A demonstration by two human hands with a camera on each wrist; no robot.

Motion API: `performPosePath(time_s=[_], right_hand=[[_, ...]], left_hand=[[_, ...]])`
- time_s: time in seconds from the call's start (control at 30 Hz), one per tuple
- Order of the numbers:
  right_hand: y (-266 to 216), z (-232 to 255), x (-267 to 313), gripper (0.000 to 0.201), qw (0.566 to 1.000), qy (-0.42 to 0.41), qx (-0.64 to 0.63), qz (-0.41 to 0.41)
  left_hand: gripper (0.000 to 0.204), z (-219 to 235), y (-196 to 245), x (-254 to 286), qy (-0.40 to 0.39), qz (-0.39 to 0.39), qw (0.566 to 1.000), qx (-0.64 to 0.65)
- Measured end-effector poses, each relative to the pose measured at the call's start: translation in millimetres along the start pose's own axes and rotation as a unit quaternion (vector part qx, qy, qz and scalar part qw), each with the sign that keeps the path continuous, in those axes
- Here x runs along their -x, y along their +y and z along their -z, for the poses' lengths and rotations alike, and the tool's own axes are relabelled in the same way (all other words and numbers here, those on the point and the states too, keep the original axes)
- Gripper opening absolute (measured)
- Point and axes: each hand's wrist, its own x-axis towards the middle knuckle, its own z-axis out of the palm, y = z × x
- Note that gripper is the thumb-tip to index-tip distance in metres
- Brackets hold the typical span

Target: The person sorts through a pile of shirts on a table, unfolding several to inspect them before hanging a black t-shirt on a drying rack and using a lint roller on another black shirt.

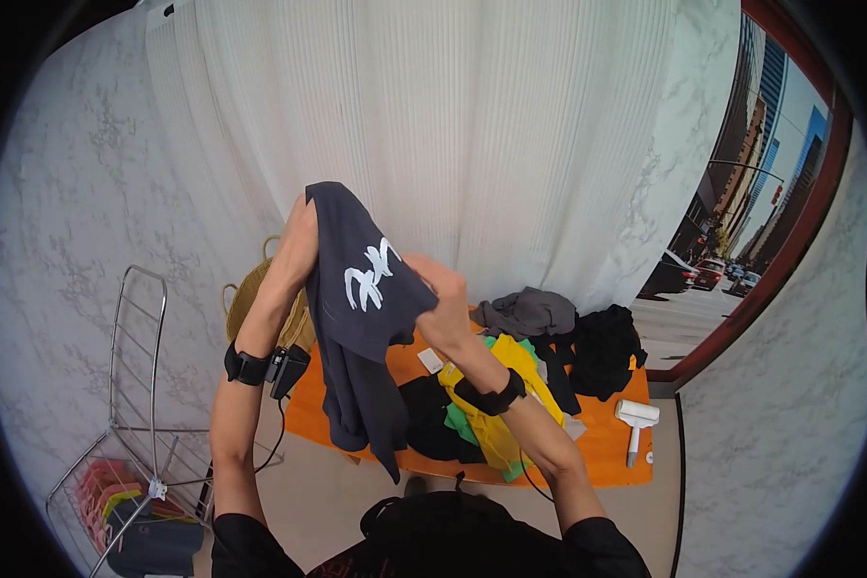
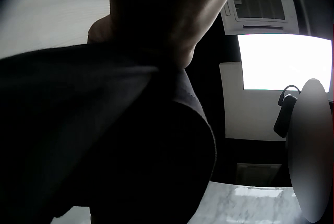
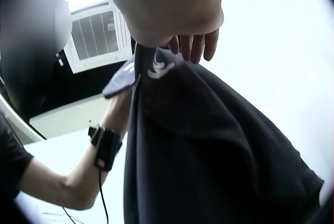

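I hold a dark navy T-shirt (image 1: 356,289) with a white print up in the air in front of me. My left hand (image 1: 304,214) is raised at the shirt's top edge and grips it, mostly hidden by the cloth. The left wrist view shows that hand (image 2: 141,20) in shadow above the dark fabric (image 2: 104,140). My right hand (image 1: 435,285) pinches the shirt's right edge at chest height. In the right wrist view its fingers (image 3: 194,46) curl over the cloth (image 3: 209,156), which hangs down below.
Below lies an orange-covered table (image 1: 609,451) with a yellow garment (image 1: 496,424), a grey one (image 1: 530,313) and a black one (image 1: 602,349), plus a white lint roller (image 1: 636,419). A wicker basket (image 1: 249,289) and a wire drying rack (image 1: 135,385) stand at the left.
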Motion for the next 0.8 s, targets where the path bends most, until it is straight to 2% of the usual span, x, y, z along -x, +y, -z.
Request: performPosePath(time_s=[0.03, 0.07, 0.1, 0.17, 0.2, 0.27, 0.3, 0.37, 0.4, 0.43, 0.5, 0.57, 0.6, 0.63, 0.7, 0.77, 0.8], right_hand=[[0.2, 3.3, -9.1, 0.034, 0.999, 0.018, -0.048, -0.001], [-4.8, 5.5, -22.5, 0.026, 0.981, 0.061, -0.153, -0.102], [-11.5, 15.3, -36.0, 0.026, 0.981, 0.061, -0.154, -0.102], [-37.1, 38.4, -59.0, 0.026, 0.975, 0.031, -0.198, -0.095], [-42.9, 41.3, -60.1, 0.026, 0.975, 0.031, -0.197, -0.096], [-49.1, 44.4, -62.9, 0.041, 0.996, -0.009, -0.069, -0.054], [-47.6, 41.7, -57.8, 0.041, 0.996, -0.013, -0.067, -0.054], [-37.8, 32.3, -33.7, 0.065, 0.989, -0.128, 0.071, 0.01], [-33.0, 24.0, -24.1, 0.082, 0.98, -0.174, 0.093, -0.015], [-26.1, 13.2, -16.2, 0.082, 0.98, -0.178, 0.091, -0.014], [-15.6, -4.6, -5.7, 0.08, 0.989, -0.119, 0.08, 0.023], [-14.3, -7.8, -5.5, 0.076, 0.992, -0.095, 0.074, 0.035], [-11.2, -6.9, -6.8, 0.073, 0.992, -0.099, 0.069, 0.034], [-9.4, -5.7, -7.9, 0.07, 0.992, -0.102, 0.063, 0.031], [-6.9, -1.5, -13.4, 0.069, 0.991, -0.1, 0.079, 0.05], [-9.9, 0.1, -12.8, 0.068, 0.988, -0.1, 0.095, 0.07], [-14.5, -0.2, -10.0, 0.067, 0.991, -0.087, 0.088, 0.042]], left_hand=[[0.039, 2.8, 8.8, 2.9, -0.022, 0.004, 0.999, -0.035], [0.039, 4.2, 13.4, 4.8, -0.043, 0.008, 0.997, -0.07], [0.039, 4.1, 12.4, 5.9, -0.043, 0.009, 0.997, -0.071], [0.039, 9.7, 4.7, 7.0, -0.048, 0.072, 0.996, -0.009], [0.039, 13.6, -1.3, 6.7, -0.048, 0.073, 0.996, -0.008], [0.039, 18.1, -9.5, 5.7, -0.045, 0.068, 0.997, 0.005], [0.039, 18.7, -12.3, 6.0, -0.042, 0.068, 0.997, 0.008], [0.039, 17.5, -13.5, 7.4, -0.034, 0.057, 0.997, 0.03], [0.039, 19.6, -20.4, 5.8, -0.028, 0.058, 0.997, 0.031], [0.039, 21.9, -32.4, 2.0, -0.03, 0.033, 0.999, 0.002], [0.039, 24.9, -36.0, 1.0, -0.032, 0.009, 0.999, -0.03], [0.038, 22.1, -27.5, 2.8, -0.103, -0.046, 0.984, -0.14], [0.04, 23.2, -35.9, 0.5, -0.1, -0.008, 0.988, -0.115], [0.04, 21.3, -34.3, 1.8, -0.101, -0.008, 0.988, -0.114], [0.041, 19.3, -29.5, 6.2, -0.06, 0.053, 0.996, -0.032], [0.042, 23.0, -33.0, 5.6, -0.071, 0.063, 0.995, -0.01], [0.042, 23.4, -34.1, 4.3, -0.078, 0.07, 0.994, 0.012]])
